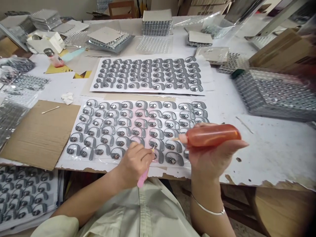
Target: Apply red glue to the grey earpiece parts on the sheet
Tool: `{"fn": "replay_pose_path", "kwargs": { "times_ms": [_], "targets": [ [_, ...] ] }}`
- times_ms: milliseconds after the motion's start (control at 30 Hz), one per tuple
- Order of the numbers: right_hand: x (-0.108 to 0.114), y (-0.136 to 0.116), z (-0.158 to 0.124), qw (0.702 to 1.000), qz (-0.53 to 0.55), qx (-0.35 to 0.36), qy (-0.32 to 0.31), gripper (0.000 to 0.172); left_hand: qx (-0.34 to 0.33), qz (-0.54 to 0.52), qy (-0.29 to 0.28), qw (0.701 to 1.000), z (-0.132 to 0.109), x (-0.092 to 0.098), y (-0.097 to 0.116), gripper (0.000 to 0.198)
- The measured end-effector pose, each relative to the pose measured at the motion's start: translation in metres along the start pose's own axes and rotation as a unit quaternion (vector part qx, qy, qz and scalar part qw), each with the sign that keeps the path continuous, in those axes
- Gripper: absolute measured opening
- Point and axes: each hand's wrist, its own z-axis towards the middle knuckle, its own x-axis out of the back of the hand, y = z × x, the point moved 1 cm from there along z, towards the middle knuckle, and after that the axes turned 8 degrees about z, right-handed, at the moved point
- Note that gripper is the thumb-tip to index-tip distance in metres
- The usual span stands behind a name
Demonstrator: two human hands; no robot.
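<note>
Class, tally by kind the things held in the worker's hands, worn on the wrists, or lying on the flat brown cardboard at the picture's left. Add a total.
Orange bottle, in the right hand: 1
Pink tool, in the left hand: 1
Bracelet, on the right wrist: 1
Cotton swab, on the cardboard: 1
Total: 4

room: table point(266, 153) right of bottle point(213, 135) (thin stick point(244, 125) there) | in the way: tray stack point(278, 98), cardboard box point(281, 49) behind
</note>
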Motion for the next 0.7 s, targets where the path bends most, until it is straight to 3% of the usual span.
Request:
{"fn": "replay_pose_path", "kwargs": {
  "times_ms": [133, 300, 433, 700],
  "targets": [
    [-0.016, 0.006, -0.011, 0.999, -0.017, -0.022, -0.041, 0.06, -0.03, 0.041, -0.019, 0.999, 0.003, 0.001, 0.006, 0.019],
    [-0.018, 0.015, -0.018, 0.99, -0.098, 0.071, -0.077, 0.04, -0.028, 0.041, -0.005, 0.999, 0.006, 0.003, 0.006, 0.019],
    [-0.019, 0.017, -0.019, 0.963, -0.202, 0.134, -0.119, 0.022, -0.016, 0.008, -0.019, 1.0, 0.001, -0.002, 0.0, 0.019],
    [-0.03, 0.016, -0.019, 0.926, -0.269, 0.204, -0.17, 0.012, 0.001, -0.055, -0.022, 0.998, -0.007, -0.007, -0.004, 0.016]
  ]
}}
